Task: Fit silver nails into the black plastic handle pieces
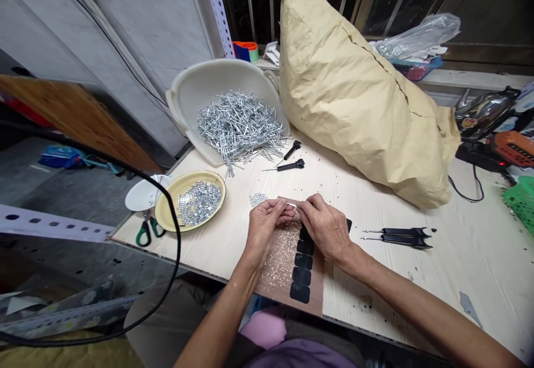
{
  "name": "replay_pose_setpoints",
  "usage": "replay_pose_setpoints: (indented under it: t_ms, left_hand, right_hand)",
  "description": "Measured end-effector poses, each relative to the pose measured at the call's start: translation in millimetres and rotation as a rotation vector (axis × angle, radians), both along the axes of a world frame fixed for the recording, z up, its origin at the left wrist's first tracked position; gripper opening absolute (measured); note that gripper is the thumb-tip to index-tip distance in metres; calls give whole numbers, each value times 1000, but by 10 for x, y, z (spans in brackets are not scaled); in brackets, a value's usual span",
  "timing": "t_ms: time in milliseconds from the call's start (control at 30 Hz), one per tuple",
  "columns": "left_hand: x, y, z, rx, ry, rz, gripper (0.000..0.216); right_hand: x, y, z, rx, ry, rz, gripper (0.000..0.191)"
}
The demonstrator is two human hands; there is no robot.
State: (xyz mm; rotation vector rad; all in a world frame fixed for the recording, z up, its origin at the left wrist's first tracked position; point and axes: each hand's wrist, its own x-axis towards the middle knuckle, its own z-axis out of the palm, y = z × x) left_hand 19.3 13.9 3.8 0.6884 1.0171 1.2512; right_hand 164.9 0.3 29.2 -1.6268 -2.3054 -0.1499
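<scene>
My left hand (266,224) and my right hand (324,224) meet over a brown board (280,256) on the table, fingers pinched together on a thin metal pin (292,205) held between them. Black pads (302,268) lie in a column on the board under my right hand. A small heap of tiny metal bits (257,198) sits just left of my left hand. A yellow dish (167,212) of small silver parts stands further left. A white tub (196,87) tipped on its side spills a pile of long metal pins (240,126) onto the table.
A big tan paper sack (354,89) fills the back of the table. Two black-handled pin tools (292,159) lie near the pile, two more (396,235) at my right. Green-handled scissors (147,231) and a white dish (142,194) sit at the left edge. A black cable (175,229) hangs there.
</scene>
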Motion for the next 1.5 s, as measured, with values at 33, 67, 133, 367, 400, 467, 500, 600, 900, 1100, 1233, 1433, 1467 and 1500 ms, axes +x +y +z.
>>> replay_pose_setpoints:
  t_ms: [33, 67, 133, 367, 400, 467, 500, 600, 900, 1100, 1233, 1433, 1467, 1500]
  left_hand:
    - [-1, -4, 4, 0, -15, 2, 32]
    - [-8, -5, 3, -4, -34, 3, 31]
    - [-37, 1, -11, -30, -85, -13, 30]
    - [-132, 35, -89, -78, -164, -53, 28]
    - [-129, 32, -87, -82, -156, -54, 28]
    - [-128, 19, -79, -85, -121, -46, 28]
    - [-139, 11, -77, -81, -92, -37, 28]
    - [-265, -14, -108, -55, 76, 25, 29]
    - [-881, -100, -261, 219, 1369, -37, 12]
    - [-811, 150, -302, 315, 1610, 29, 28]
    - [-797, 334, -427, 318, 1658, -26, 26]
    - [-885, 435, -479, 306, 1468, 48, 13]
    - [-889, 434, -469, 308, 1430, 71, 10]
    - [-882, 425, -454, 309, 1381, 94, 9]
  right_hand:
    - [1, 3, -6, -5, 5, -6, 26]
    - [4, 11, -8, -25, 25, -7, 26]
    - [11, 30, -6, -98, 110, 5, 26]
    - [-6, 32, -15, -166, 231, 50, 26]
    - [-7, 30, -21, -147, 201, 53, 27]
    - [1, 38, -28, -150, 165, 74, 28]
    - [10, 45, -31, -170, 163, 88, 27]
    - [43, 66, -40, -216, 170, 119, 26]
    - [48, 13, -171, -214, 179, 86, 26]
    - [93, 4, -234, -195, 214, 93, 26]
    - [160, -19, -256, -192, 245, 85, 26]
    - [215, -52, -295, -206, 310, 89, 26]
    - [213, -53, -294, -204, 316, 88, 26]
    - [207, -52, -289, -200, 321, 86, 26]
